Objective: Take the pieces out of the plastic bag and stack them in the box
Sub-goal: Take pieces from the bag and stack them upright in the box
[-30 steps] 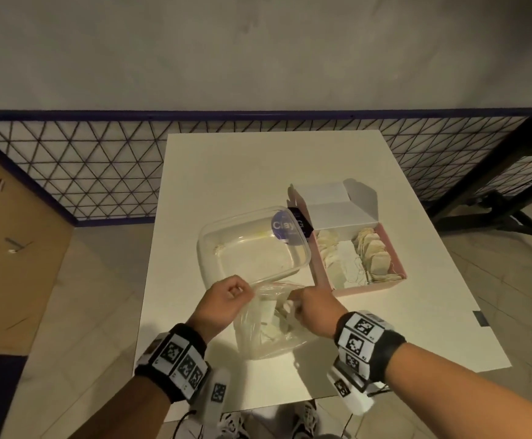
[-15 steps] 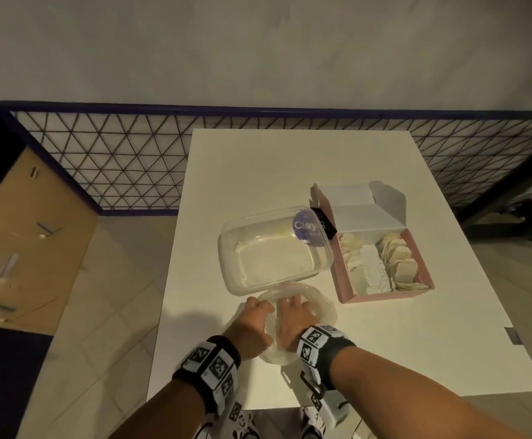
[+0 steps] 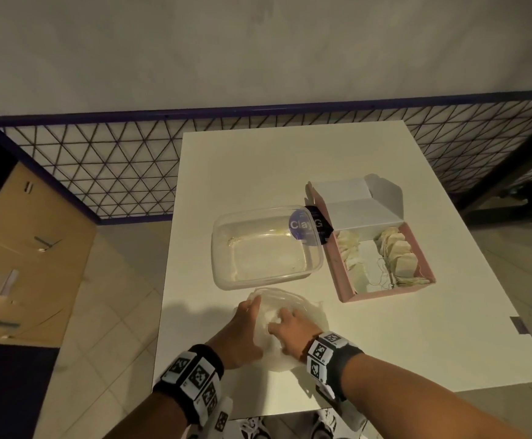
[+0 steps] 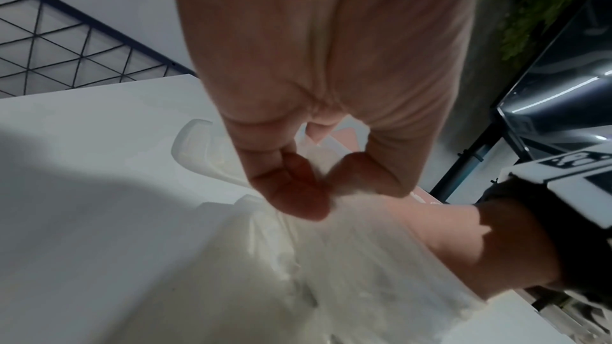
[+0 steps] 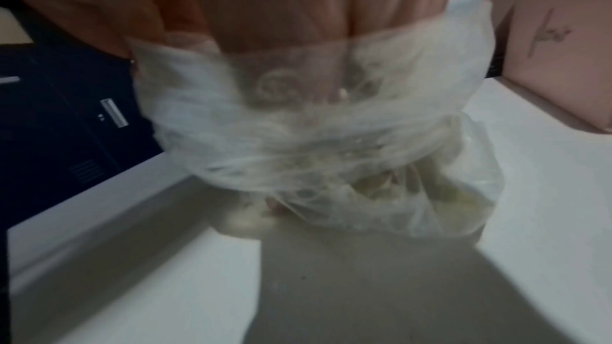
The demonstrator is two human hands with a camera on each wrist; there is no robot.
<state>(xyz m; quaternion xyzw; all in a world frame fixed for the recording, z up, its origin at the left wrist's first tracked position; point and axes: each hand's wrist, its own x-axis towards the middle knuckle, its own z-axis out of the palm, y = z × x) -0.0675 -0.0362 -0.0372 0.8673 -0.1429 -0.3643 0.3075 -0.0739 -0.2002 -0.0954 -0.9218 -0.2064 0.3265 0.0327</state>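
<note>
The clear plastic bag [image 3: 302, 308] lies on the white table just in front of the clear tub, with pale pieces blurred inside it [image 5: 397, 192]. My left hand [image 3: 253, 304] pinches the bag's edge between thumb and fingertips [image 4: 326, 187]. My right hand [image 3: 279, 321] is pushed into the bag's mouth. Its fingers [image 5: 390, 179] show only dimly through the plastic, so any hold on a piece is unclear. The open pink box [image 3: 385, 293] stands to the right. It holds a row of tea-bag-like pieces [image 3: 398, 258].
A clear plastic tub [image 3: 220, 248] with a purple label sits between the bag and the far table edge, touching the pink box's left side. The table [image 3: 385, 343] has bare surface on the right and far side. A mesh fence stands behind; cardboard boxes are on the floor at left.
Both hands held the bag's mouth apart a second ago. Since then the right hand has gone down inside the bag, and the left hand keeps hold of the bag's edge.
</note>
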